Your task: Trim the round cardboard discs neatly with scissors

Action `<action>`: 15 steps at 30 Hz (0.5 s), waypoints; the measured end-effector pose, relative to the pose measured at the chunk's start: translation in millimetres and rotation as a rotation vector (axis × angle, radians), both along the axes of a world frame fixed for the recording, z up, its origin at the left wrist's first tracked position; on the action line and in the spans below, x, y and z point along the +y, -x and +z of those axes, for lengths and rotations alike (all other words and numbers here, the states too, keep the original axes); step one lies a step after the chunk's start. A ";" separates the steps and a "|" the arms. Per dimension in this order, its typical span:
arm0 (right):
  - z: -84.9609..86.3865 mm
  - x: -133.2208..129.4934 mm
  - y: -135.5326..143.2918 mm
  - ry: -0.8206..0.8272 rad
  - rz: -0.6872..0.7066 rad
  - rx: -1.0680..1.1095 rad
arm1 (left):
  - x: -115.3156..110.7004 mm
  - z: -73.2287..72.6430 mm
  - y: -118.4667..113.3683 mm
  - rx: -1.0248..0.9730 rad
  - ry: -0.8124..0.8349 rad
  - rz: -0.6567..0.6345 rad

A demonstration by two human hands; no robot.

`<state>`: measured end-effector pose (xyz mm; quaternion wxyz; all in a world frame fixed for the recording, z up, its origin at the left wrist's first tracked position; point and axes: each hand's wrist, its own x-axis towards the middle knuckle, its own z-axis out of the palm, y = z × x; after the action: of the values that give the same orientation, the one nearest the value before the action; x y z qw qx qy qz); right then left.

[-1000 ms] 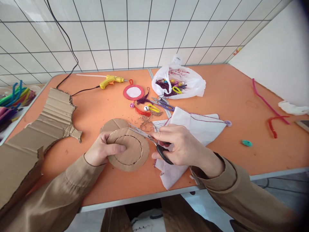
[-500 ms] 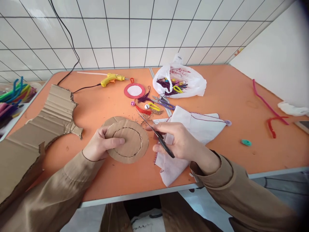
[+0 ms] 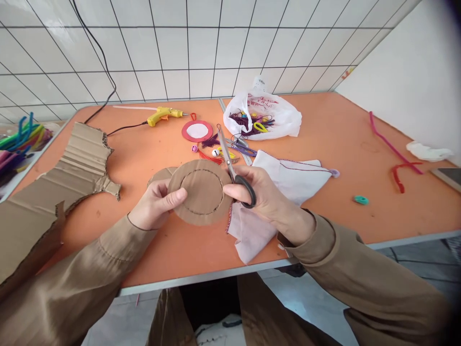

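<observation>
My left hand (image 3: pixel 154 203) grips a round cardboard disc (image 3: pixel 201 194) by its left edge, thumb on top. A ring-shaped cut runs round inside the disc's rim. Behind it another round cardboard piece (image 3: pixel 161 176) lies partly hidden. Scissors (image 3: pixel 247 191) with black handles are in my right hand (image 3: pixel 262 194), their blades pointing up and away from me. My right thumb touches the disc's right edge. Under my right hand lies a white cloth (image 3: pixel 291 180) with dark red stitched edges.
A yellow glue gun (image 3: pixel 164 115), a pink-rimmed disc (image 3: pixel 197 130), tassels and purple-handled scissors (image 3: pixel 245 148) lie farther back. Beyond them sits a white plastic bag (image 3: pixel 284 117) of cords. Torn cardboard (image 3: pixel 68 180) covers the left side; pipe cleaners (image 3: pixel 391 139) lie right.
The disc has risen and shifted right in my left hand. My right hand has turned the scissors more upright, and its thumb has come against the disc's edge. The camera view has shifted slightly.
</observation>
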<state>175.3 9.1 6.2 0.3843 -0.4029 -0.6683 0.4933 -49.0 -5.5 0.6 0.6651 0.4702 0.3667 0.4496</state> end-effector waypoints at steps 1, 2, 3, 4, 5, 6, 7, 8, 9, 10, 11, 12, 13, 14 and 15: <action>-0.6 0.7 0.3 0.042 -0.040 0.082 | 1.6 -0.5 1.0 -0.006 -0.020 -0.027; -1.2 1.5 0.8 0.078 -0.075 0.156 | 3.3 -0.9 1.7 -0.003 -0.026 -0.056; -2.0 2.4 1.6 0.091 -0.103 0.194 | 4.7 -1.0 2.0 0.014 -0.027 -0.080; -2.6 3.3 2.4 0.095 -0.124 0.219 | 5.9 -0.9 1.9 0.048 -0.021 -0.112; -3.2 4.1 3.3 0.095 -0.137 0.234 | 6.8 -0.6 1.5 0.076 -0.016 -0.124; -3.4 4.8 4.2 0.092 -0.139 0.245 | 7.4 -0.1 0.8 0.102 -0.009 -0.126; -3.4 5.2 5.0 0.089 -0.129 0.257 | 7.7 0.5 0.0 0.119 -0.003 -0.119; -3.1 5.4 5.8 0.089 -0.113 0.270 | 7.8 1.3 -0.8 0.126 0.003 -0.104; -2.6 5.2 6.6 0.090 -0.096 0.283 | 7.8 2.2 -1.4 0.129 0.007 -0.084; -1.8 4.8 7.5 0.091 -0.086 0.294 | 7.8 3.1 -1.7 0.129 0.010 -0.063; -0.8 4.1 8.3 0.093 -0.081 0.300 | 7.8 4.1 -1.9 0.130 0.012 -0.042; 0.2 3.2 9.1 0.096 -0.082 0.305 | 7.7 5.0 -1.9 0.131 0.014 -0.023; 1.1 2.2 9.8 0.104 -0.084 0.308 | 7.6 5.9 -1.8 0.133 0.017 -0.004; 1.9 1.3 10.4 0.115 -0.083 0.310 | 7.5 6.7 -1.6 0.136 0.021 0.011; 2.6 0.6 10.6 0.127 -0.078 0.311 | 7.4 7.5 -1.3 0.139 0.026 0.025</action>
<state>164.8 9.7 8.9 0.4757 -0.3708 -0.5523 0.5755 -47.6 1.8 8.1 0.6385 0.4869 0.4236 0.4192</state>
